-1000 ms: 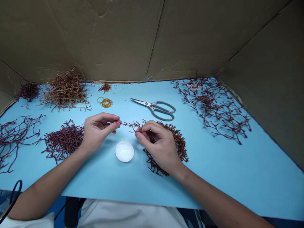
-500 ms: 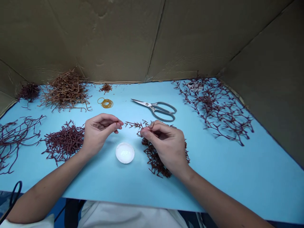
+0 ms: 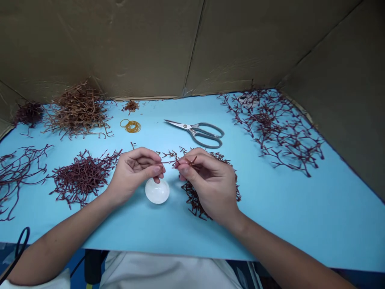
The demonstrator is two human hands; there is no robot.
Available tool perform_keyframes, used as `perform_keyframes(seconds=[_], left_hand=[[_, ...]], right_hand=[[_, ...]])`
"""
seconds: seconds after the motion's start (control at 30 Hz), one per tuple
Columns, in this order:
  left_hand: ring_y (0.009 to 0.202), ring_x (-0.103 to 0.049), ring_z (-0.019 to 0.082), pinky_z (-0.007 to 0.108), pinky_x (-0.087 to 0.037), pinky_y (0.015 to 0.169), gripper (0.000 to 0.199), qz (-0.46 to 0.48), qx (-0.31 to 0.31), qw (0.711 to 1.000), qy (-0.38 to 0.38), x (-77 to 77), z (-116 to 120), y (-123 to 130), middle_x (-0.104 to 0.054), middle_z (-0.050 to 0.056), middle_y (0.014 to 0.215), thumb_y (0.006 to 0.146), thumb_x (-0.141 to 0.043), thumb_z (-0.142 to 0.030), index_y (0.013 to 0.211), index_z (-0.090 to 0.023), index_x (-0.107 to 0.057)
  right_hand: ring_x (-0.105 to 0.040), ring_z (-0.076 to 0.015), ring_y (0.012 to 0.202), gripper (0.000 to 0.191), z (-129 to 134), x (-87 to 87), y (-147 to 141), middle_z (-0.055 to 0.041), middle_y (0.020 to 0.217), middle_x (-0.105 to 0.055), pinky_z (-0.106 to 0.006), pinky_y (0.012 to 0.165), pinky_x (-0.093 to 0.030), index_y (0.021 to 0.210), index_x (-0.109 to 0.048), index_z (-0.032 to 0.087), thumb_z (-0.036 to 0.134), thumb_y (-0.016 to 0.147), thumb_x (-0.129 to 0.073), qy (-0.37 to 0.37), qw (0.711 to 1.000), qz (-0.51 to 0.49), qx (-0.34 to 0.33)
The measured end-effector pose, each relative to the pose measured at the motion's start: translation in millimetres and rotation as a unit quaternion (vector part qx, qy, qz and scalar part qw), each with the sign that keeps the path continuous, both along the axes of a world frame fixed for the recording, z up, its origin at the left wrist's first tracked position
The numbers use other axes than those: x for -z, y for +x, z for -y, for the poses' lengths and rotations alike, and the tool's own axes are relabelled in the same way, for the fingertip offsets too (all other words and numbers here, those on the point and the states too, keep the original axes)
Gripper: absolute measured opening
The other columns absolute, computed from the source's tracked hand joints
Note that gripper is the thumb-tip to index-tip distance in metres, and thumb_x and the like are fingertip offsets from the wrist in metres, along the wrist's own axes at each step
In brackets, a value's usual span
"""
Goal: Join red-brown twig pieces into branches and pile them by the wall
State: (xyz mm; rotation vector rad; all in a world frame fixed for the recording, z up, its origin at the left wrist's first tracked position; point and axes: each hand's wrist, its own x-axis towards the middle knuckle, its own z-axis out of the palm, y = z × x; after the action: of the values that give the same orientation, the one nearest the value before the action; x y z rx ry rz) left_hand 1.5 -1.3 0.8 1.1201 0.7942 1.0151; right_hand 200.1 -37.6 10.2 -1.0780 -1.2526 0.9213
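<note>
The left hand [image 3: 130, 170] and right hand [image 3: 215, 182], fingertips pinched on a thin twig [image 3: 169, 162], hold it between them near a white bowl [image 3: 150, 198], whose inside glistens (its contents are too pale to tell).

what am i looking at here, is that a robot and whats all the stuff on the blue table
There is no machine: these are a person's bare hands, a left hand and a right hand, seen by a camera worn on the head, looking forward and down. The fingers of both pinch a thin reddish strand between them; a brown sprig sticks out at the right fingers. On the blue tabletop lie several twiggy brown and dark-red piles, scissors, yellow bands and a small white dish.
</note>
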Motion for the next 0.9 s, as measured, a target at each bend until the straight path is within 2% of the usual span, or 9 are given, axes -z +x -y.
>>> perform_keyframes(seconds=[0.17,0.27,0.37,0.43,0.63,0.9], left_hand=[[0.064,-0.078,0.018,0.028,-0.067,0.059,0.023,0.0,-0.005,1.0,0.003,-4.6,8,4,-0.08,0.003,0.077,0.083,-0.092,-0.029,0.099,-0.021,-0.077],[0.062,-0.077,0.018,0.027,-0.066,0.054,0.015,0.03,-0.021,0.999,0.017,-5.8,11,6,-0.081,0.002,0.079,0.086,-0.09,-0.025,0.095,-0.021,-0.079],[0.064,-0.079,0.018,0.026,-0.067,0.055,0.006,0.053,-0.014,0.998,0.027,-6.6,14,7,-0.082,0.003,0.082,0.09,-0.085,-0.019,0.094,-0.021,-0.082],[0.068,-0.08,0.017,0.025,-0.068,0.058,0.008,0.06,-0.005,0.998,0.027,-6.5,14,7,-0.082,0.003,0.085,0.092,-0.081,-0.015,0.096,-0.022,-0.084],[0.075,-0.082,0.017,0.022,-0.069,0.062,0.014,0.06,0.013,0.998,0.018,-4.8,15,7,-0.084,0.002,0.087,0.091,-0.083,-0.012,0.098,-0.024,-0.086],[0.069,-0.081,0.015,0.019,-0.068,0.061,0.017,0.059,-0.005,0.998,0.025,-6.5,15,8,-0.084,0.0,0.085,0.085,-0.087,-0.009,0.094,-0.024,-0.086]], right_hand=[[-0.072,-0.0166,0.083,0.018,7,-1.9,-7,-0.0033,0.092,-0.067,-0.027,0.062,-0.065,0.08,-0.074,0.025,0.03,0.097,-0.076,0.007,0.999,-0.037,-0.021],[-0.072,-0.0157,0.082,0.02,9,-1.1,-11,-0.0028,0.094,-0.063,-0.026,0.062,-0.068,0.082,-0.07,0.024,0.034,0.099,-0.074,0.001,0.998,-0.059,-0.021],[-0.072,-0.0155,0.085,0.019,9,0.7,-12,-0.0028,0.096,-0.064,-0.026,0.064,-0.07,0.084,-0.068,0.023,0.032,0.101,-0.072,0.008,0.996,-0.079,-0.032],[-0.072,-0.0147,0.086,0.017,9,2.0,-13,-0.0024,0.097,-0.067,-0.025,0.066,-0.07,0.085,-0.068,0.023,0.029,0.101,-0.072,0.011,0.996,-0.083,-0.039],[-0.073,-0.016,0.091,0.017,9,6.4,-12,-0.0021,0.097,-0.071,-0.027,0.069,-0.068,0.084,-0.069,0.024,0.027,0.101,-0.072,0.033,0.999,-0.035,-0.022],[-0.074,-0.0147,0.089,0.015,11,6.7,-11,-0.0011,0.096,-0.072,-0.027,0.071,-0.066,0.086,-0.07,0.024,0.021,0.1,-0.073,0.078,0.997,0.018,-0.018]])
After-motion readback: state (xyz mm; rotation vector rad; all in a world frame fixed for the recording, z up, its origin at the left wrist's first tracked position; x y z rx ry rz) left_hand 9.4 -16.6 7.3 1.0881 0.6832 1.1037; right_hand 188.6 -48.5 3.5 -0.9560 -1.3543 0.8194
